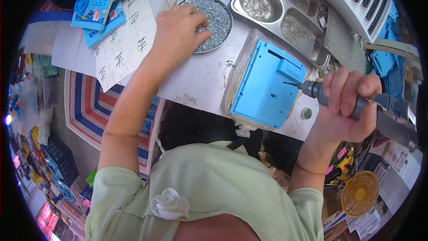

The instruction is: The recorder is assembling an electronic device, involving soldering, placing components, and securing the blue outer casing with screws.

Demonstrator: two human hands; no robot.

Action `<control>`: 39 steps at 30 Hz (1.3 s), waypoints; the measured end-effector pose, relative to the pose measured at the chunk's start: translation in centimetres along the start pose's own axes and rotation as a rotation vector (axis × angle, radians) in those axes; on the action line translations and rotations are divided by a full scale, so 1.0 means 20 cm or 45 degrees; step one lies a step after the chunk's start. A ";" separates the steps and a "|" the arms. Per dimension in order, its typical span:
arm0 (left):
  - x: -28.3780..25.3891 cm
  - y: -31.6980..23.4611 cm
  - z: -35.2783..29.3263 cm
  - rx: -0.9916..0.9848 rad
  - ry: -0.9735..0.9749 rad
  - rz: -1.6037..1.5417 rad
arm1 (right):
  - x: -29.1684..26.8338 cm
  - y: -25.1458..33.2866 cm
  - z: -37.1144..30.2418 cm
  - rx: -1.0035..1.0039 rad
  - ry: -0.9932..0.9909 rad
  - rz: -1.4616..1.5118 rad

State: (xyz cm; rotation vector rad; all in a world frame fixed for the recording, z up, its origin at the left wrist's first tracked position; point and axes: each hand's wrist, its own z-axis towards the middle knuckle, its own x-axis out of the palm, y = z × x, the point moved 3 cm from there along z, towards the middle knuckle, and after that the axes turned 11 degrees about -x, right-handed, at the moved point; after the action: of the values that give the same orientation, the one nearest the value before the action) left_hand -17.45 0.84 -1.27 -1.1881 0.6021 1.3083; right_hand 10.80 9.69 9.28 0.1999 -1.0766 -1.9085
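1. My left hand (182, 31) was over the dish (231, 26), fingers curled and thumb a little apart, tips among the screws (217, 17); I cannot tell whether they pinched any.
2. My right hand (350, 100) wrapped the driver (392, 118), fingers pressed around its body, bit pointing left across the panel (258, 91); whether it touched, I cannot tell.
3. The driver looked solid and fairly weighty, best gripped around its thick body.
4. The panel lay on the table (189, 82) in front of me; it seemed light, stiff, smooth plastic, best held by its edges.
5. The screws looked hard, tiny and slippery, a fingertip job.
6. The pale tabletop was scuffed; a metal tray (306, 44) of small parts stood beyond the panel, a handwritten sheet (145, 22) beside my left forearm.
7. Around me were a striped liner (84, 107), dark crates (60, 156) and a yellow basket (360, 194).
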 end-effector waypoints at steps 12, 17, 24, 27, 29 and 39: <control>0.05 0.17 0.11 -0.171 0.109 -0.203 | 0.11 0.23 -0.27 0.157 -0.296 -0.263; -0.02 -0.13 -0.03 0.058 0.131 -0.446 | 0.12 0.25 -0.44 0.258 -0.351 -0.146; 0.01 -0.61 -0.17 0.589 0.337 -0.895 | 0.13 0.21 -0.54 0.209 -0.324 -0.226; 0.06 -0.63 -0.19 0.653 0.388 -0.830 | 0.14 0.17 -0.56 0.170 -0.224 -0.254; 0.08 -0.63 -0.19 0.666 0.433 -0.798 | 0.13 0.15 -0.56 0.136 -0.131 -0.249; 0.11 -0.59 -0.20 0.628 0.492 -0.830 | 0.07 0.11 -0.38 0.100 -0.083 -0.168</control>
State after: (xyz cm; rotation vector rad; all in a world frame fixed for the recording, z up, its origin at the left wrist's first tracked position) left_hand -4.81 -0.02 -0.80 -1.0890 0.6837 0.3494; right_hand 15.34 3.53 6.76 0.2600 -1.2088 -2.0029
